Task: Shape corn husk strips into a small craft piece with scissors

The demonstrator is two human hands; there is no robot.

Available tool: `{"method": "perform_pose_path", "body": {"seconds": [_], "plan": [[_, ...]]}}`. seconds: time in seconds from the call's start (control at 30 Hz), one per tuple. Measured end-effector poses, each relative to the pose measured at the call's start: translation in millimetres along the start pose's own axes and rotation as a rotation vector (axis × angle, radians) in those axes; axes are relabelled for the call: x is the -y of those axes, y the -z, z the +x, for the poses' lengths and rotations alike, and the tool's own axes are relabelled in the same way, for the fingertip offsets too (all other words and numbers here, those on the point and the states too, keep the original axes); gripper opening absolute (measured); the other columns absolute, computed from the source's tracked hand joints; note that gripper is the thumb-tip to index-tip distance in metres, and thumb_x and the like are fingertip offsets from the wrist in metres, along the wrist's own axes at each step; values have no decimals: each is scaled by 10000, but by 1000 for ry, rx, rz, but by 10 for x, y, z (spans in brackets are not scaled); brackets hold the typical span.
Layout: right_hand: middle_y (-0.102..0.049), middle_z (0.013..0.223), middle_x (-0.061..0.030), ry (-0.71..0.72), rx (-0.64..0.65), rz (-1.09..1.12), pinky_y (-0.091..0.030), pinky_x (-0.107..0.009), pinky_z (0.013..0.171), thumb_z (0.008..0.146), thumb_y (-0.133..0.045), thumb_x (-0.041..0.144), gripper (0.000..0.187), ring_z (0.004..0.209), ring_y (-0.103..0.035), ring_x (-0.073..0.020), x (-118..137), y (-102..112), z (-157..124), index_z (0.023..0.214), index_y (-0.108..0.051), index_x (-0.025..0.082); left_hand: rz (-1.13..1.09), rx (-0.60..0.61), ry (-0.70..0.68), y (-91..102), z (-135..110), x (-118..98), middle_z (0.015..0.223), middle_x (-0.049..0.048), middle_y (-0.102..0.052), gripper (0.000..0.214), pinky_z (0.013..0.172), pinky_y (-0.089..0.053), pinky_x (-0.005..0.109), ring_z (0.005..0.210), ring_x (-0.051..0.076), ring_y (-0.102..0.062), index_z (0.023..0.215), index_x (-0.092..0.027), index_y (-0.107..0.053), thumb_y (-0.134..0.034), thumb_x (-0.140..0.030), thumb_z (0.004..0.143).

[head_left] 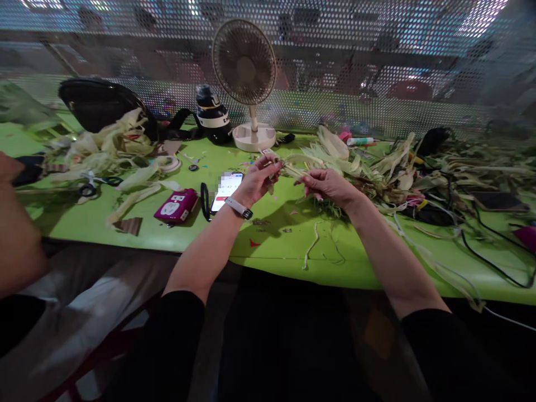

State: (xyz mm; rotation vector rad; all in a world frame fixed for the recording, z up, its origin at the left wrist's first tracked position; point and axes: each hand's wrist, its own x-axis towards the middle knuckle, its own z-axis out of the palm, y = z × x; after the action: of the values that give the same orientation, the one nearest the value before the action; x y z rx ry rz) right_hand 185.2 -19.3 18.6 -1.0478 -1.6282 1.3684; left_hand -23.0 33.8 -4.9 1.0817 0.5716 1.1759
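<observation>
- Far left: another person's bare arm (19, 234) at the edge of the green bench (75, 223).
- Scissors (94, 180) with dark handles, lying on the bench beside loose husk.
- Black bag (98, 103) at the back; left husk pile (113, 142) heaped in front of it, pale and crumpled.
- Brown cardboard scrap (130, 225) near the front edge.
- Tape roll (175, 166) lying flat, husk pieces right next to it.
- Magenta box (176, 207) with a pale oval on its top.
- Dark bottle (214, 120) standing upright, light band around it.
- Phone (226, 191), screen lit (part of it pixelated), just left of the left forearm.
- Fan (245, 61) upright on its round base, behind the hands; blurry perforated screen (301, 78) at the back.
- Left hand (260, 180): thumb and fingers pinching one end of the pale husk strip, grey band (238, 208) on the wrist.
- Pale husk strip (293, 168): stretched between both hands, above the bench.
- Loose pale strand (310, 245) on the bench, near the front edge.
- Right hand (329, 187): thumb and forefinger pinching the strip's other end, other fingers curled.
- Right husk pile (377, 167) behind and beside the right hand, messy; white-and-green tube (360, 142) at its back.
- Far right: dark flat object (498, 201), black cable (481, 260) looping near it.
</observation>
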Motion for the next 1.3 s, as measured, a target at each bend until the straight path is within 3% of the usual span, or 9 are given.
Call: {"method": "perform_pose_path", "body": {"seconds": [0.17, 0.33, 0.5, 0.57, 0.7, 0.97, 1.17, 1.3], "plan": [[-619, 571, 48, 129, -361, 88, -365, -194, 391, 607, -828, 572, 489, 403, -483, -56, -36, -41, 75, 831, -650, 176, -16, -117, 28, -16, 23, -2, 722, -50, -647, 317, 474, -384, 163, 561, 30, -553, 752, -185, -576, -854, -185, 601], [-648, 684, 18, 314, -506, 48, -440, -212, 495, 609, -834, 549, 428, 569, -571, -89, -28, -150, 75, 811, -705, 195, 27, -134, 68, -62, -1, 42, 653, -50, -602, 356, 447, -338, 143, 520, 22, -504, 727, -162, -575, -874, -211, 539], [-671, 938, -20, 507, -496, -29, -505, -253, 665, 632, -838, 524, 340, 783, -607, -123, -26, -175, 53, 800, -752, 243, 84, -78, 139, -111, -45, 84, 696, -29, -633, 344, 466, -345, 148, 553, 35, -521, 733, -158, -589, -868, -215, 540], [-677, 962, -29, 467, -428, -1, -488, -245, 588, 669, -805, 558, 349, 734, -608, -117, -26, -186, 41, 809, -747, 243, 107, -51, 145, -140, -66, 95, 669, -35, -608, 324, 473, -335, 155, 550, 34, -512, 727, -156, -590, -860, -211, 557], [-644, 766, -10, 328, -277, 6, -355, -217, 416, 755, -684, 657, 475, 513, -515, -74, -29, -217, 21, 932, -730, 219, 126, -7, 128, -179, -95, 120, 660, -36, -598, 303, 494, -324, 175, 541, 31, -489, 722, -150, -585, -850, -207, 587], [-619, 722, 16, 326, -305, -114, -441, -237, 474, 796, -645, 655, 505, 517, -511, -89, -24, -204, 44, 1082, -627, 239, 139, 0, 95, -176, -92, 162, 770, -28, -656, 313, 577, -369, 190, 646, 49, -569, 802, -153, -619, -848, -190, 590], [-684, 717, -27, 309, -353, -87, -522, -263, 504, 713, -745, 597, 430, 574, -609, -127, -38, -191, 54, 804, -615, 197, 173, 66, 83, -212, -127, 133, 791, -9, -699, 308, 645, -433, 212, 700, 75, -619, 832, -165, -583, -829, -204, 650], [-706, 734, -37, 295, -337, -140, -551, -292, 517, 712, -731, 590, 423, 551, -618, -135, -62, -192, 54, 780, -658, 178, 205, 15, 90, -212, -130, 133, 754, -4, -708, 325, 636, -451, 218, 679, 89, -639, 847, -173, -536, -816, -180, 680]]}}
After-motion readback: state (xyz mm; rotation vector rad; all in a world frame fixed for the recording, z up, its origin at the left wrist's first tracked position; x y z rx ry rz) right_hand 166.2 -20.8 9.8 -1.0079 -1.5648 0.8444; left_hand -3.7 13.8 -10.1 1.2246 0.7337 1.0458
